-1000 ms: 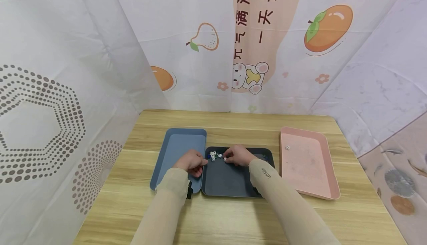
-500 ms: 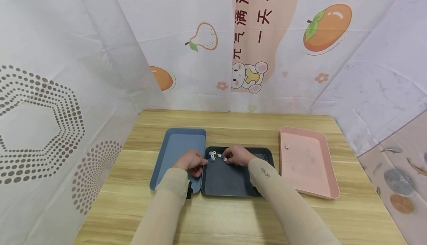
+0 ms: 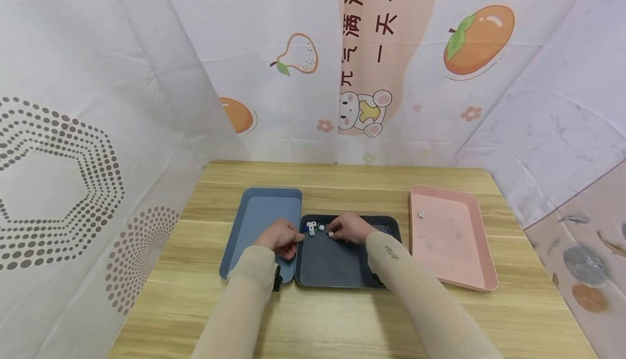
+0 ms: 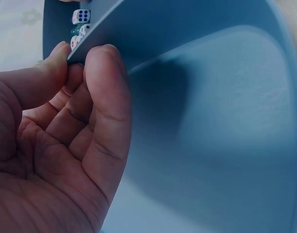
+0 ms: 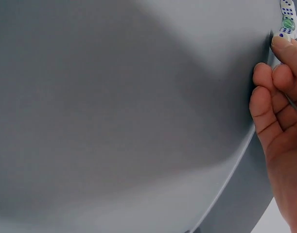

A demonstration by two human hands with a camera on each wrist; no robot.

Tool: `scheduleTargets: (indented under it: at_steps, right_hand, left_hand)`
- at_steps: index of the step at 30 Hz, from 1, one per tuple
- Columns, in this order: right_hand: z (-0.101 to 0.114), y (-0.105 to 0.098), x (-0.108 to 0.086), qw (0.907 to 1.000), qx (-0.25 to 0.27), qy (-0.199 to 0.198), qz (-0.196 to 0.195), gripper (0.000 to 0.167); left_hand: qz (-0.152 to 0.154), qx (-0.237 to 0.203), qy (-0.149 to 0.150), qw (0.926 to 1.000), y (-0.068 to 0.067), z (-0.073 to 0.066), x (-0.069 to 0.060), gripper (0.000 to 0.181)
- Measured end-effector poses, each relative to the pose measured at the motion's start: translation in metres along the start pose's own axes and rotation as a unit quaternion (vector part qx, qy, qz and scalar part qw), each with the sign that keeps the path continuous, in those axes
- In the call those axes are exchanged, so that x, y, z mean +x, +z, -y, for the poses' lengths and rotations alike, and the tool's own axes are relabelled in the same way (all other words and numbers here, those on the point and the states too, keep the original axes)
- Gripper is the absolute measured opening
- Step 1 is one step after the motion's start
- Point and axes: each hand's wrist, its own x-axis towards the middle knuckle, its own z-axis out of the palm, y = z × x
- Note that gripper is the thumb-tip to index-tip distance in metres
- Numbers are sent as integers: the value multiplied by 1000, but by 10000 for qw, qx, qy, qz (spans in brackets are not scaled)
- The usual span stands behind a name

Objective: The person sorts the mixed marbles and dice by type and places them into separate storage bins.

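In the head view the left hand (image 3: 281, 238) is over the right side of the blue tray (image 3: 264, 207), thumb and index finger pinching the rim where it meets the dark tray (image 3: 337, 272). The left wrist view shows that hand (image 4: 61, 131) gripping the rim, with dice (image 4: 81, 16) just beyond. Inside the dark tray, near its back edge, the right hand (image 3: 349, 227) holds a white die (image 3: 331, 234) at its fingertips. Its thumb touches a die (image 5: 284, 36) in the right wrist view. White dice (image 3: 312, 231) and small blue and green pieces lie left of it.
A pink tray (image 3: 455, 239) stands at the right with one white die (image 3: 421, 215) in it. Small dark pieces (image 3: 388, 230) lie in the dark tray's back right corner. Behind the wooden table (image 3: 342, 321) hangs a printed curtain (image 3: 283, 131).
The white die at the right fingertips has tilted slightly. Both hands have otherwise stayed almost in place, and the head view has shifted a little.
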Motion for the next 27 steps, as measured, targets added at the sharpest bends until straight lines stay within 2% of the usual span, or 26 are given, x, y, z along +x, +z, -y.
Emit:
scheduleTargets:
  at_steps: [14,27]
  right_hand:
    - [-4,-16,-16,9995,-38,-165,-248,20]
    - [-15,-45,-29,9987,-209,-278,-378,20]
  left_hand:
    - [-48,-1,37,10000,0,-1,-2,26]
    - [-44,11,55,10000,0,-1,-3,25]
